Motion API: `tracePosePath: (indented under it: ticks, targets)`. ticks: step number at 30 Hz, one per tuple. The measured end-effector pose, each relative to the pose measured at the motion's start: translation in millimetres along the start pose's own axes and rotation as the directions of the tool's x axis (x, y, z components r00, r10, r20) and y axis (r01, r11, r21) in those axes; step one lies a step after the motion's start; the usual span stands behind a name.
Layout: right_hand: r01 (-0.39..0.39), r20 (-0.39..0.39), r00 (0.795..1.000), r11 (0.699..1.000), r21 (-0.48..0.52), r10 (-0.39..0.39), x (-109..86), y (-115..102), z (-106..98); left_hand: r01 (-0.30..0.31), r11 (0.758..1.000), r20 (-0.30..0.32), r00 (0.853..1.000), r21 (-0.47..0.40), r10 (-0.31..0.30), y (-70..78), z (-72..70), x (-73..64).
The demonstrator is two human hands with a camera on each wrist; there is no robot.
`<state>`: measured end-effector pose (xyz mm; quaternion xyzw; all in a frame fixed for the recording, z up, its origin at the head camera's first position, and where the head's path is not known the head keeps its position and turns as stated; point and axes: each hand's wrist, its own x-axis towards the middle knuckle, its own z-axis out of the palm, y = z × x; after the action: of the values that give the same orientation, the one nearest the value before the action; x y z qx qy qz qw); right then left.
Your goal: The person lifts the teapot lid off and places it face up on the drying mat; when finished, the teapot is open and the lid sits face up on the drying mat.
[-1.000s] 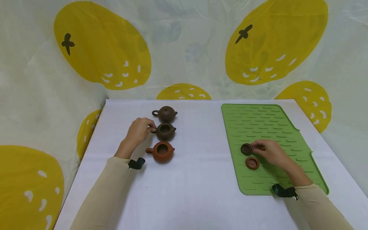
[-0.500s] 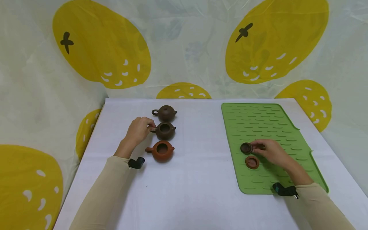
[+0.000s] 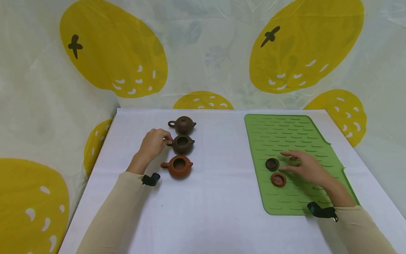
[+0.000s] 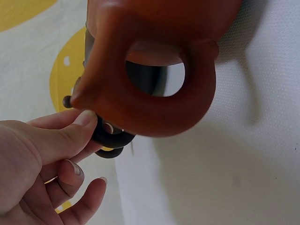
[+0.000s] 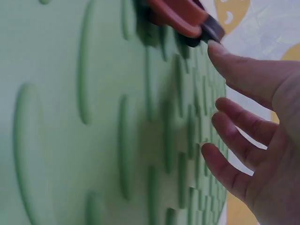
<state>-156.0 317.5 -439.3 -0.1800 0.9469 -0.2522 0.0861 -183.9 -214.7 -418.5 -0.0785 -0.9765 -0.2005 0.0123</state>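
Observation:
My left hand pinches the handle of the middle teapot, a dark brown one with its top uncovered. In the left wrist view, thumb and finger meet at the dark handle, partly behind the orange-brown teapot. On the green mat, a dark brown lid lies upside down beside a reddish-brown lid, also hollow side up. My right hand hovers just right of the dark lid, thumb and fingers spread apart and holding nothing.
Behind the middle teapot stands another dark brown teapot with its lid on. The teapots form a close row on the white tablecloth. A fruit-patterned cloth hangs behind the table.
My right hand has let go of the dark lid and drawn slightly right, its fingers parting. The lid stays on the mat. My left hand keeps its hold on the middle teapot.

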Motion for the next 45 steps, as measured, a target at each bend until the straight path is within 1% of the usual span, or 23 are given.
tracePosePath:
  ticks: [5,9,12,16,22,25,28,31,35,39,42,45]
  targets:
    - [-0.028,0.029,0.999,0.999,0.017,0.027,-2.9,-6,-16,-0.009,1.0,-0.006,1.0,-0.004,0.009,-0.4,-0.5,0.4]
    - [-0.023,0.043,0.999,1.0,0.015,0.022,-0.7,-14,-26,0.002,1.0,0.001,1.0,-0.004,-0.002,-0.4,-1.2,0.5]
    - [-0.013,0.051,0.999,1.0,0.008,0.012,5.8,-22,-30,0.016,1.0,0.006,1.0,-0.002,-0.016,-0.2,-1.3,-0.5]
    - [0.004,0.07,0.998,0.999,-0.033,-0.002,21.3,-36,-33,0.033,0.999,0.014,0.999,-0.001,-0.033,1.0,-1.2,-3.3]
    - [0.042,0.136,0.99,0.996,-0.076,-0.031,53.7,-72,-33,0.044,0.999,0.05,0.998,-0.015,-0.044,1.3,-1.9,-5.7]
    - [0.077,0.163,0.985,0.993,-0.09,-0.061,73.5,-93,-31,0.043,0.998,0.06,0.997,-0.034,-0.041,0.9,-6.7,-6.3]
    - [0.114,0.193,0.977,0.988,-0.103,-0.092,95.4,-112,-27,0.045,0.997,0.052,0.998,-0.056,-0.042,-0.8,-12.8,-6.0]
    - [0.152,0.216,0.968,0.982,-0.111,-0.126,118.2,-131,-21,0.051,0.996,0.032,0.998,-0.068,-0.049,-4.1,-17.4,-3.6]
    - [0.211,0.221,0.958,0.971,-0.109,-0.184,148.5,-159,-9,0.06,0.996,0.007,0.998,-0.067,-0.06,-8.7,-22.7,2.5]
    - [0.27,0.224,0.944,0.957,-0.108,-0.242,177.0,-186,4,0.077,0.995,0.004,0.997,-0.067,-0.077,-9.6,-27.4,10.5]
    - [0.302,0.232,0.934,0.947,-0.107,-0.272,195.0,-200,13,0.08,0.994,0.005,0.997,-0.068,-0.08,-8.3,-28.6,19.0]
    - [0.32,0.228,0.93,0.941,-0.11,-0.289,208.9,-209,21,0.061,0.996,0.009,0.998,-0.065,-0.061,-5.2,-27.2,31.0]
